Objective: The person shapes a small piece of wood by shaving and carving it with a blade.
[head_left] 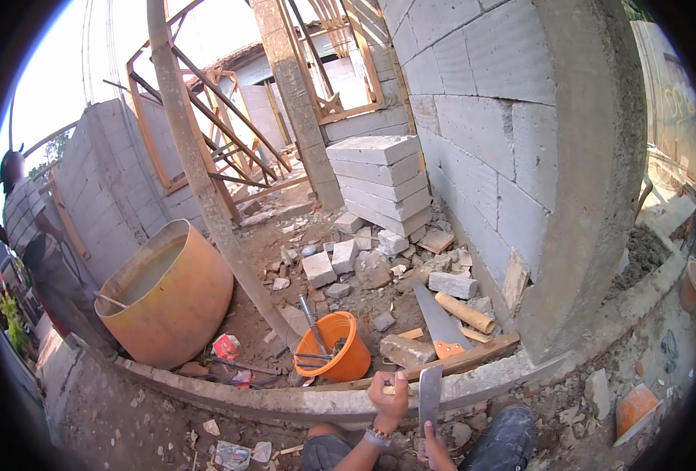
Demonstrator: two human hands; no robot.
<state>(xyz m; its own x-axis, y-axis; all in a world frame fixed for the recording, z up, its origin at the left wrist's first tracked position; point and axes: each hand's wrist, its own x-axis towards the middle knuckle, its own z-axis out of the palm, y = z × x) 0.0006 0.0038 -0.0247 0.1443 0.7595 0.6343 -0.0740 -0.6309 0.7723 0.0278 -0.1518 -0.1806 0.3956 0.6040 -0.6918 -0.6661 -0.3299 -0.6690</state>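
Both curled: left hand round a pale stub; right hand gripping blade from below; likely stiff, weighty; hold low.

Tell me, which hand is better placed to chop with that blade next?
Probably the right hand: it holds the blade by its lower end. The left hand, beside the blade, is closed around a pale piece, so seems better suited to steadying.

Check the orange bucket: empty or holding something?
Holding something: a handle sticks up past the rim of the orange bucket, and thin rods show at its mouth. Cannot tell how full.
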